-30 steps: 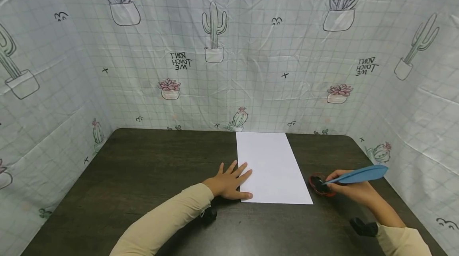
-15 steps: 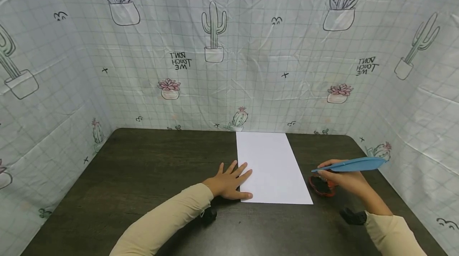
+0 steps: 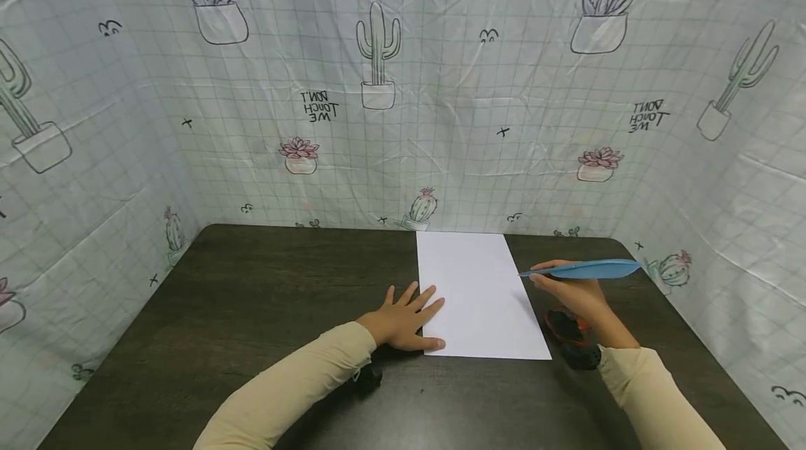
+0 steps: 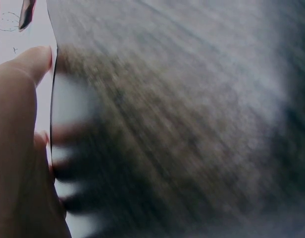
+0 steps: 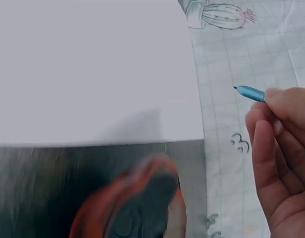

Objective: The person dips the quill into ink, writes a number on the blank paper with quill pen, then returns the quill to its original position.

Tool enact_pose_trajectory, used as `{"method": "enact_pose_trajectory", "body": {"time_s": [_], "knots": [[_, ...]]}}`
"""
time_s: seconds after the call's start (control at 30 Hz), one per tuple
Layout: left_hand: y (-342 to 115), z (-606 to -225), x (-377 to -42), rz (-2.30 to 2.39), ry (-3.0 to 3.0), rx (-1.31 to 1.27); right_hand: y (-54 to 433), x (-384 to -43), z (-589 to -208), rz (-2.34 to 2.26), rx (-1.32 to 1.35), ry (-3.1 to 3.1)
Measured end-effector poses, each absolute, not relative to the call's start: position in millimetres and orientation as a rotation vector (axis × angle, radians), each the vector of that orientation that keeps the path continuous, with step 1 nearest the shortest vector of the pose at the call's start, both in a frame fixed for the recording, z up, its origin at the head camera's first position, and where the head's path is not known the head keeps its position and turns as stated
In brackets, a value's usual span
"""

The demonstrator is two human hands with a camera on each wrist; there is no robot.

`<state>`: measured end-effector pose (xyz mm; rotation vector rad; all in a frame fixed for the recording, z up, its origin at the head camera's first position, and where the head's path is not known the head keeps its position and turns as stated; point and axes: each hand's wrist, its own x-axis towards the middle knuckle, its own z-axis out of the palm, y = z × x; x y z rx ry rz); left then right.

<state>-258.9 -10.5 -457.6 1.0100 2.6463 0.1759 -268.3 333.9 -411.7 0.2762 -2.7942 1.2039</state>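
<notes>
A blue feather quill pen [image 3: 598,269] is pinched in my right hand [image 3: 576,296], its tip over the right edge of a white sheet of paper [image 3: 475,289]. The right wrist view shows the pen's dark point [image 5: 235,88] ahead of the thumb and fingers. My left hand [image 3: 403,322] lies with spread fingers on the sheet's left edge. Its thumb [image 4: 31,62] rests on the paper in the left wrist view. Below my right hand is a black dish with a reddish rim [image 3: 562,327], partly hidden by the wrist; up close its outline looks wavy [image 5: 142,198].
The dark wooden table [image 3: 283,282] carries the sheet near its back edge. A pale grid-patterned cloth [image 3: 441,65] printed with cacti hangs around the back and both sides. Dark wrist cameras sit under both wrists.
My right hand has lifted the quill pen from the dish and moved it left and away from me, to the paper's right edge. My left hand stays on the sheet.
</notes>
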Motion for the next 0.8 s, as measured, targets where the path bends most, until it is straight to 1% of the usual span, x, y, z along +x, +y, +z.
{"method": "enact_pose_trajectory", "body": {"time_s": [0.2, 0.37, 0.47, 0.67, 0.8], "knots": [[-10, -455, -258, 0.17, 2.647, 1.013, 320, -285, -415, 1.326, 0.156, -2.772], [-11, -453, -257, 0.168, 2.653, 1.018, 306, -299, -418, 1.299, 0.081, -2.766], [-10, -454, -258, 0.173, 2.652, 1.024, 298, -304, -422, 1.325, 0.025, -2.746], [-10, -456, -259, 0.156, 2.661, 1.019, 283, -310, -430, 1.539, -0.079, -2.644], [-11, -456, -258, 0.158, 2.663, 1.023, 277, -313, -433, 1.538, -0.121, -2.631]]}}
